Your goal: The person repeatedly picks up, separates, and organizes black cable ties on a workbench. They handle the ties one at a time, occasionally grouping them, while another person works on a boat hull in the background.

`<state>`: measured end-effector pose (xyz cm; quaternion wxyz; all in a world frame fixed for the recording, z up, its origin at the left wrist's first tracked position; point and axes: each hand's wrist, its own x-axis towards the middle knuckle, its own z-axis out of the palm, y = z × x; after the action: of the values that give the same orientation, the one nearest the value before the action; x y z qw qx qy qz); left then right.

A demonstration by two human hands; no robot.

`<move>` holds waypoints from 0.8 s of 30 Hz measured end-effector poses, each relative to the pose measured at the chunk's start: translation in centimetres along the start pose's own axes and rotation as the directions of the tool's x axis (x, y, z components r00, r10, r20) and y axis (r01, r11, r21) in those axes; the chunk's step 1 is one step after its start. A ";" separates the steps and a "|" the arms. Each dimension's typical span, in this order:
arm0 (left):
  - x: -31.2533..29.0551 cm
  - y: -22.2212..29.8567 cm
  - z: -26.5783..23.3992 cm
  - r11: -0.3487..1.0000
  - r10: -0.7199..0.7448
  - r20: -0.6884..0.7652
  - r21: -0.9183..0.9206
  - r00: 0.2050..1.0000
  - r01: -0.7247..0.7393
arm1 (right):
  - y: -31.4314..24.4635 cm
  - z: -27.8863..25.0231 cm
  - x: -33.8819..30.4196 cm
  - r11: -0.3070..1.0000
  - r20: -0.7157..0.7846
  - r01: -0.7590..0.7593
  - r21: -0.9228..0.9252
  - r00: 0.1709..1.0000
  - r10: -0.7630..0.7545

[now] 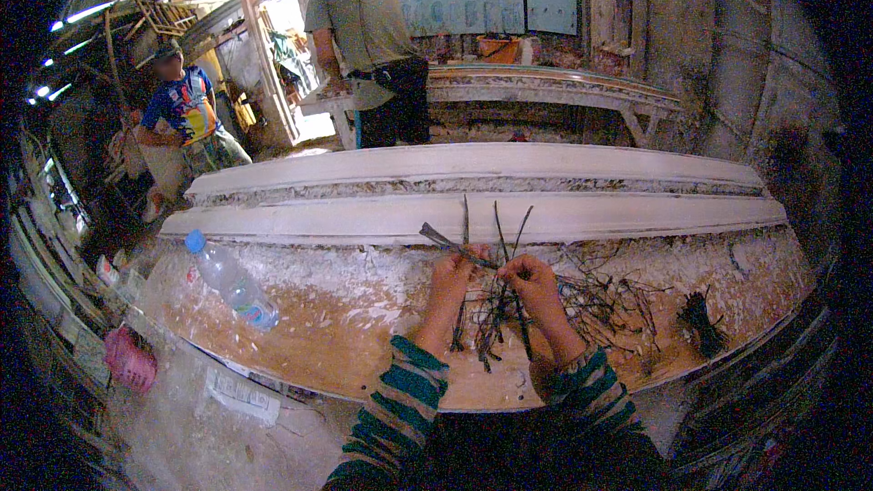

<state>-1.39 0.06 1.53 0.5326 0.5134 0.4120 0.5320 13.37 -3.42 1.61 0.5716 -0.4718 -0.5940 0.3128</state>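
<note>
My left hand (451, 280) is closed on a dark, flat-ended strip (440, 235) that slants from the upper left toward my other hand. My right hand (531, 278) pinches thin, dark twig-like strands (502, 229), some of which stick up above the fingers. Below and between my hands, more dark strands (491, 332) hang or lie over the worktable (364, 345); which of them are held I cannot tell. A loose tangle of dark strands (614, 305) spreads to the right of my right hand. Farther right lies a compact dark bundle (700, 323).
A clear plastic bottle with a blue cap (232, 282) lies on the table's left. Long white moulded lengths (473, 215) cross its far side. One person (368, 36) stands at a rear bench (546, 86); another (189, 105) is at the left. A pink basket (130, 359) stands lower left.
</note>
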 end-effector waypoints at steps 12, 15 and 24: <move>0.5 2.6 -3.5 0.848 0.152 -0.344 -0.436 0.927 -0.301 | 1.9 0.0 0.2 0.994 0.088 -0.051 -0.099 0.994 0.060; 0.5 2.5 -3.5 0.853 0.167 -0.332 -0.423 0.929 -0.305 | 1.4 -0.3 0.1 0.992 0.071 -0.061 -0.108 0.995 0.069; 0.2 0.4 -0.6 0.970 -0.067 0.246 -0.213 0.967 0.121 | 1.0 -1.2 0.9 0.979 -0.008 -0.129 0.155 0.991 0.132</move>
<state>-2.02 0.25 1.81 0.6574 0.4891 0.3064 0.4845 14.80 -2.45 1.21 0.5899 -0.4672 -0.5306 0.3902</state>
